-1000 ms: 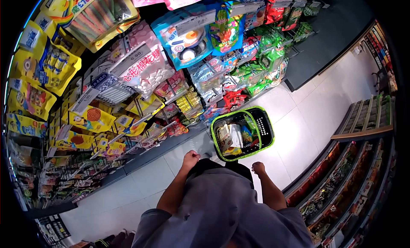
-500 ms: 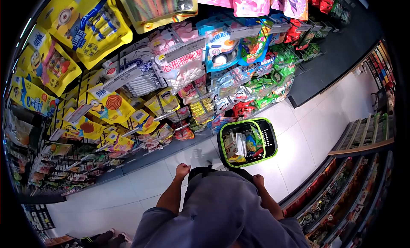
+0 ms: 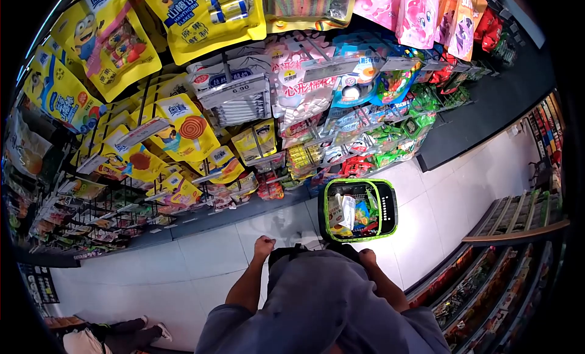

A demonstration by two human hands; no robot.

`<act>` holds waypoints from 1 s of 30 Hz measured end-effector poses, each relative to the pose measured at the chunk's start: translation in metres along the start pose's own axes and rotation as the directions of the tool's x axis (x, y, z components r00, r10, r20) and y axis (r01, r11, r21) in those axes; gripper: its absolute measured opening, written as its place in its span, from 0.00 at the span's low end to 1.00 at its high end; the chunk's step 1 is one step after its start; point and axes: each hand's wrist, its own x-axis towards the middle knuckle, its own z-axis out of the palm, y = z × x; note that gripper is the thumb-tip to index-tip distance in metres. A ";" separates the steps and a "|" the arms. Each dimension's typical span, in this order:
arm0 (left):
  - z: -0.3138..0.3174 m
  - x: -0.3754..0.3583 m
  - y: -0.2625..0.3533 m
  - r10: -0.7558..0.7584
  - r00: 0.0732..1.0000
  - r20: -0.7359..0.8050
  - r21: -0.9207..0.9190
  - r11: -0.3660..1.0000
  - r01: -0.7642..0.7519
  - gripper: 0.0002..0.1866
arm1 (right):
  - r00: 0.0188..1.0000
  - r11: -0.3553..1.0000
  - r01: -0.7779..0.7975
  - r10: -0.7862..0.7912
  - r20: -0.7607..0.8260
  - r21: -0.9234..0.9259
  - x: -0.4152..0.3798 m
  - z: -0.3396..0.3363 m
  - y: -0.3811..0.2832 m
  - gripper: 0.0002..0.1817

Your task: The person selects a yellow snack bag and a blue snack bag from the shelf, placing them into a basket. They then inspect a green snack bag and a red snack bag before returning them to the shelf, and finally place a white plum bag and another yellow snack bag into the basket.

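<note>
My left hand [image 3: 264,246] hangs at my side over the tiled floor, fingers curled, with nothing visible in it. On the other side of my body, my right hand [image 3: 367,257] is curled too, just below the basket; whether it holds anything is too small to tell. A black basket with a green rim [image 3: 391,208] stands on the floor ahead of me, apart from both hands. Inside it lie a white packet [image 3: 348,211] and several colourful packets [image 3: 365,215].
Racks of hanging snack bags [image 3: 183,128] run across the front and left. Low shelves [image 3: 481,293] stand at the right. Another person [image 3: 125,337] is at the lower left, legs visible on the tiled floor [image 3: 213,254].
The view has shifted, so the racks appear further right and lower. More of the other person shows at lower left. Both my hands remain low at my sides.
</note>
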 end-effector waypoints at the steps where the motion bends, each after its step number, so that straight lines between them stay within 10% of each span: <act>1: 0.002 0.001 0.007 0.058 0.998 -0.015 -0.001 0.998 -0.058 0.13 | 0.999 0.999 0.052 -0.052 -0.014 0.007 0.003 -0.005 -0.011 0.13; 4: 0.009 0.023 0.030 0.469 0.882 -0.052 0.015 0.883 -0.469 0.13 | 0.969 0.974 0.222 -0.215 -0.124 0.047 0.023 -0.019 -0.051 0.14; 8: -0.009 -0.015 0.167 0.637 0.758 -0.141 0.045 0.769 -0.638 0.12 | 0.900 0.877 0.430 -0.401 -0.169 0.214 0.052 -0.066 -0.141 0.12; 17: -0.013 -0.039 0.261 0.674 0.712 -0.197 -0.295 0.652 -0.699 0.11 | 0.827 0.784 0.558 -0.554 -0.099 0.272 0.010 -0.116 -0.262 0.13; 24: -0.018 -0.059 0.253 0.631 0.729 -0.266 -0.163 0.716 -0.679 0.15 | 0.787 0.785 0.616 -0.613 0.063 -0.063 0.057 -0.036 -0.101 0.11; 28: -0.047 -0.063 0.255 0.617 0.586 -0.525 -0.029 0.675 -0.738 0.14 | 0.761 0.762 0.646 -0.647 0.042 0.043 0.047 -0.043 -0.104 0.11; 30: -0.075 -0.051 0.258 0.643 0.355 -0.679 0.133 0.582 -0.802 0.11 | 0.741 0.738 0.662 -0.671 0.029 0.132 0.034 -0.056 -0.149 0.12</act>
